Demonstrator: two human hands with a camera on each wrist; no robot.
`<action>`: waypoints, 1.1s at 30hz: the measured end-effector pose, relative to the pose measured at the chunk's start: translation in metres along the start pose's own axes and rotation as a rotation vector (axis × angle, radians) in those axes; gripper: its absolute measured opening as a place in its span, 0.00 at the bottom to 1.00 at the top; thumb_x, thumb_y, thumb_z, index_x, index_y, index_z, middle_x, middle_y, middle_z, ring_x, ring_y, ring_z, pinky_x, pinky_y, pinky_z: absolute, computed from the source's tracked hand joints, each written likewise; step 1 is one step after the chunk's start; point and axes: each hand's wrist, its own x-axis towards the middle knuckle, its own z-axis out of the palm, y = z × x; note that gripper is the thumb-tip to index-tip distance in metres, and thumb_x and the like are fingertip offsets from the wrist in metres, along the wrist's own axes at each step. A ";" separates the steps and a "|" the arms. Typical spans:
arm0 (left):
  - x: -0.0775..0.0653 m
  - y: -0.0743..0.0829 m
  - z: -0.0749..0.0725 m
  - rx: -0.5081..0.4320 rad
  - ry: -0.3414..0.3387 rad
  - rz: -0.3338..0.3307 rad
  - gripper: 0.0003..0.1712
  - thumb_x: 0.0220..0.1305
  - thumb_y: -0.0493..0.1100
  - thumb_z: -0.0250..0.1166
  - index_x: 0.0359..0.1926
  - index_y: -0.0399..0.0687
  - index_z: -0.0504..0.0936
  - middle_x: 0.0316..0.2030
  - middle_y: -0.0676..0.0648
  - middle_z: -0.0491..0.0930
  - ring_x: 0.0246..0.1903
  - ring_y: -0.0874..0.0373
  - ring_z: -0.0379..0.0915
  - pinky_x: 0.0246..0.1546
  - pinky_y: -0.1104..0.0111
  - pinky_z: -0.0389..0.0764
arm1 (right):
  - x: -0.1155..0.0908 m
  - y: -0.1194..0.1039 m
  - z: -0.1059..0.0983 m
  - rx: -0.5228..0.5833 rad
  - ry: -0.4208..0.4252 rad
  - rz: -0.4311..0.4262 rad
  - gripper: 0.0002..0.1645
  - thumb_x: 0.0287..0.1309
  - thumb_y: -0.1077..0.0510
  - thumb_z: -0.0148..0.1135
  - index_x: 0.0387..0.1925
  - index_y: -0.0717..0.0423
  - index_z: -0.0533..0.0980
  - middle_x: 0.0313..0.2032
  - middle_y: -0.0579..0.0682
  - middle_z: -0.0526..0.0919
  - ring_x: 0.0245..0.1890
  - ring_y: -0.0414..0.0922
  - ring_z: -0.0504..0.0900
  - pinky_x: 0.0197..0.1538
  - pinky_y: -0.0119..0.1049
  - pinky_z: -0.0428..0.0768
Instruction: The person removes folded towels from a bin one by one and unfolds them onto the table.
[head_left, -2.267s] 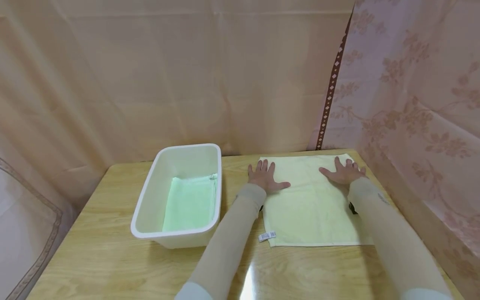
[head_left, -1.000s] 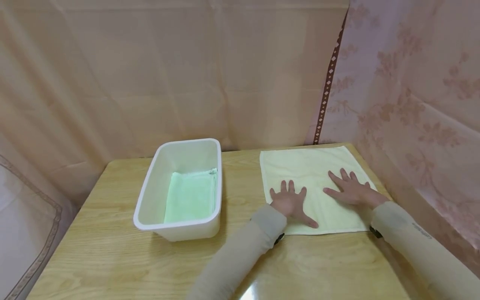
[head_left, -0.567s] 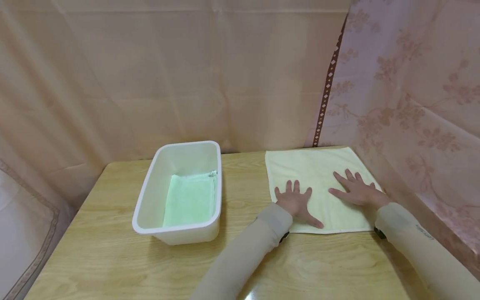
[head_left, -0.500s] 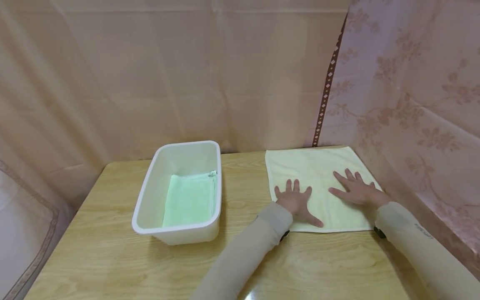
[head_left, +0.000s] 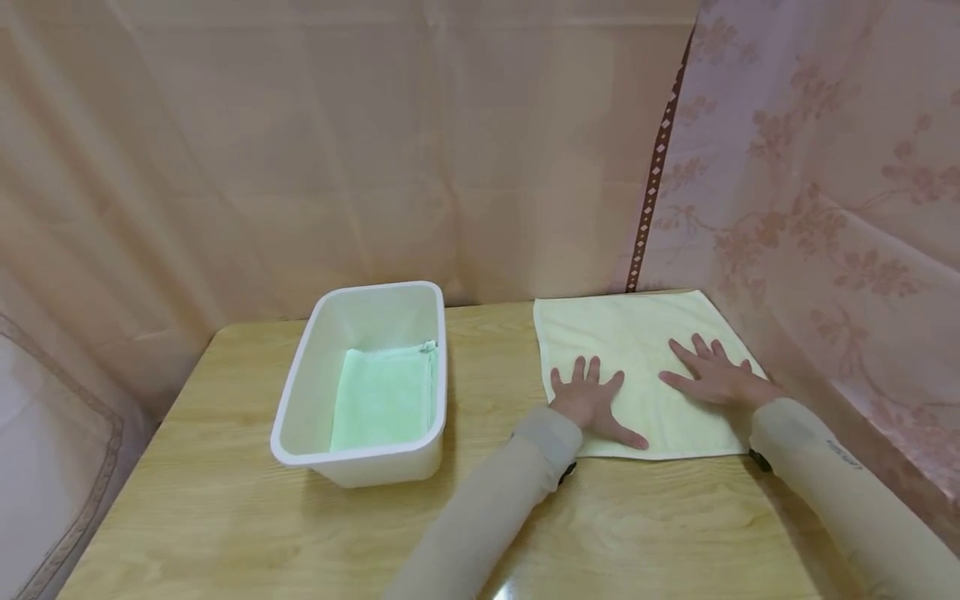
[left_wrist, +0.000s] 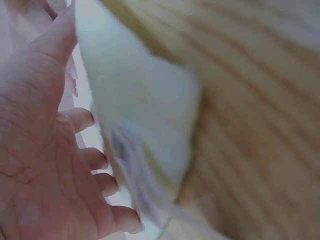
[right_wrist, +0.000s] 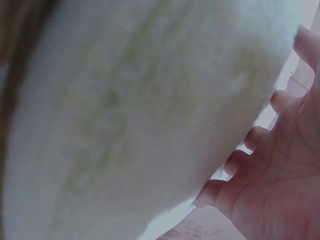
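Note:
A pale yellow towel (head_left: pixel 622 329) lies spread flat at the right end of the table in the head view. My left hand (head_left: pixel 588 404) rests on its near left part, fingers spread and straight. On the near right part lies my right hand (head_left: pixel 716 379), also with splayed fingers. Both wrist views show fingertips meeting the cloth while the palms are raised off it. In the left wrist view a tag (left_wrist: pixel 132 160) shows at the towel's corner; in the head view my left hand and sleeve hide that corner.
Left of the towel stands a white plastic bin (head_left: pixel 300 392) holding a folded mint-green towel (head_left: pixel 386 400). The wooden table (head_left: pixel 225 500) meets a beige curtain (head_left: pixel 375 167) at the back and a flowered curtain (head_left: pixel 825 208) on the right.
From the towel's far corners both hands have come toward the near edge, the left also shifting right. The towel's near edge now lies farther back. Over the last half second the hands barely move.

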 end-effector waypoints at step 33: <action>-0.153 -0.057 -0.072 -0.356 0.113 0.275 0.49 0.64 0.83 0.42 0.78 0.81 0.32 0.80 0.46 0.40 0.78 0.49 0.41 0.68 0.43 0.61 | -0.034 -0.147 -0.012 1.389 -0.314 -0.282 0.39 0.82 0.48 0.35 0.81 0.58 0.34 0.79 0.63 0.38 0.77 0.65 0.41 0.71 0.64 0.55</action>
